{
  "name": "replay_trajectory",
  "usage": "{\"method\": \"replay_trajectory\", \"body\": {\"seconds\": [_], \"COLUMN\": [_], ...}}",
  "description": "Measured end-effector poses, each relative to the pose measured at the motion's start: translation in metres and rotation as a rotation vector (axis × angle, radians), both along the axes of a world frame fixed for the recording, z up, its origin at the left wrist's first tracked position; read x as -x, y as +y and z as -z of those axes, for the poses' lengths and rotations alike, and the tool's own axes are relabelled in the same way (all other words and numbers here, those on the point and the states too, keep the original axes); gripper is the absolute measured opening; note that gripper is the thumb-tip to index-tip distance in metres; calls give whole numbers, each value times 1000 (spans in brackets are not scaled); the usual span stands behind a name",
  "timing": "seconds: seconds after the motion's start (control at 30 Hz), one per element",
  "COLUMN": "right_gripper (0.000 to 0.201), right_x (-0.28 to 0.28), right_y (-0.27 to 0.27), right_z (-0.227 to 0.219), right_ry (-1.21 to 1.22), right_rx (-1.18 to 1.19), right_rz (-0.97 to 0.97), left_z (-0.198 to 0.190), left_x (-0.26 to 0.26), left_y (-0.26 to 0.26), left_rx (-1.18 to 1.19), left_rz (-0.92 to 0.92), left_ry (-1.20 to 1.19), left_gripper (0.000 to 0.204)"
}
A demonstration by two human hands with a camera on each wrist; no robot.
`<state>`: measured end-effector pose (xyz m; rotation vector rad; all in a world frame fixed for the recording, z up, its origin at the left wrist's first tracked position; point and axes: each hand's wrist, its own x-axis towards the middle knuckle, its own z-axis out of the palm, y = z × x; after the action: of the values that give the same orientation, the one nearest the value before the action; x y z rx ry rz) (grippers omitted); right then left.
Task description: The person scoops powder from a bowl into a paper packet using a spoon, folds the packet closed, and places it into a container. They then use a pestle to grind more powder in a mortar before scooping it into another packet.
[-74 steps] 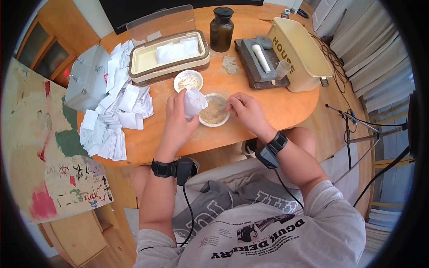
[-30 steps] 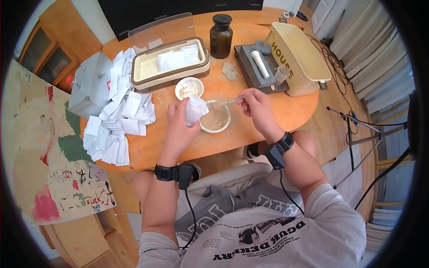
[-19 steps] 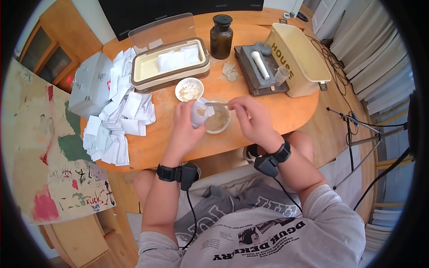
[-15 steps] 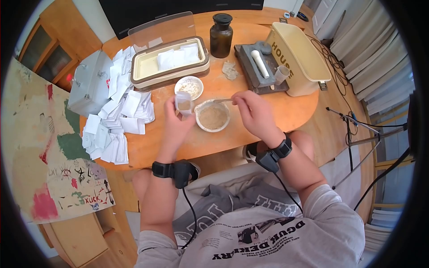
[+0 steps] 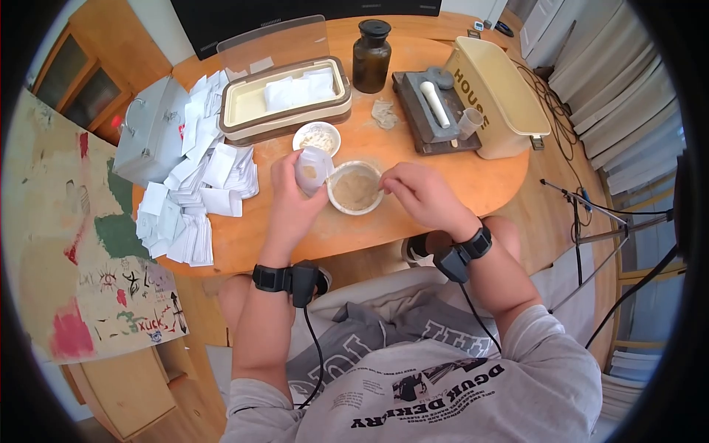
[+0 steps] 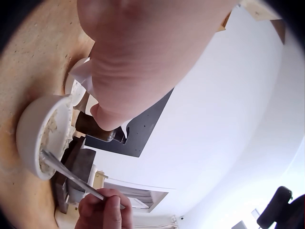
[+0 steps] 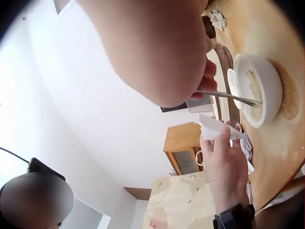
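My left hand (image 5: 292, 198) grips an open white paper packet (image 5: 315, 167), tilted beside the bowl's left edge, with some tan powder showing inside. Under it and to its right stands a white bowl (image 7: 272, 88) of tan powder. My right hand (image 5: 425, 196) pinches the handle of a metal spoon (image 6: 71, 175), whose tip dips into the powder, as both wrist views show. Right behind the packet sits a smaller white bowl (image 5: 334, 131) with pale, flaky powder.
Piled paper packets (image 5: 193, 240) and a metal case (image 5: 150, 136) lie left. Behind are a cream box (image 5: 235, 134) holding packets and a dark jar (image 5: 371, 63). To the right, a white pestle (image 5: 434, 103) and a clear cup (image 5: 470, 122) rest on a dark stone near a HOUSE bin (image 5: 509, 125).
The spoon went from the packet's mouth back over the bowl and has now dipped into the powder. My left hand swung the packet away to the left, then back near the bowl's rim.
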<state>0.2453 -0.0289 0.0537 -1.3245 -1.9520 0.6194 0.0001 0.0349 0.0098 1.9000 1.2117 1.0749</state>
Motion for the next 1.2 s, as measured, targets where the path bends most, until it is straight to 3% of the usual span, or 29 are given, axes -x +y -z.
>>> {"method": "replay_trajectory", "body": {"seconds": [0.13, 0.23, 0.3, 0.43, 0.5, 0.73, 0.8, 1.07, 1.2], "right_gripper": [11, 11, 11, 13, 17, 21, 20, 19, 15], "right_x": [9, 10, 7, 6, 14, 16, 8, -6, 21], "right_y": [1, 3, 4, 11, 12, 17, 18, 20, 7], "right_z": [17, 21, 19, 33, 38, 58, 58, 21, 8], "right_ry": [-33, -15, 54, 22, 243, 470, 643, 834, 548], "right_rx": [-80, -153, -142, -112, 235, 334, 402, 292, 20], "right_rz": [-97, 55, 284, 338, 343, 363, 421, 419, 360], "left_z": [1, 0, 0, 4, 3, 2, 2, 6, 2], "left_x": [-2, -2, -1, -2, -3, -1, 0, -2, -11], "left_y": [0, -1, -2, -1, -1, -2, -2, -4, -8], "left_rx": [-52, -60, -63, -86, -92, -74, -67, -77, -53], "left_rz": [33, 25, 14, 3, 9, 33, 41, 77, 109], "left_ry": [61, 90, 104, 151, 166, 188, 193, 213, 211], "left_gripper": [63, 64, 64, 63, 62, 63, 63, 65, 65]}}
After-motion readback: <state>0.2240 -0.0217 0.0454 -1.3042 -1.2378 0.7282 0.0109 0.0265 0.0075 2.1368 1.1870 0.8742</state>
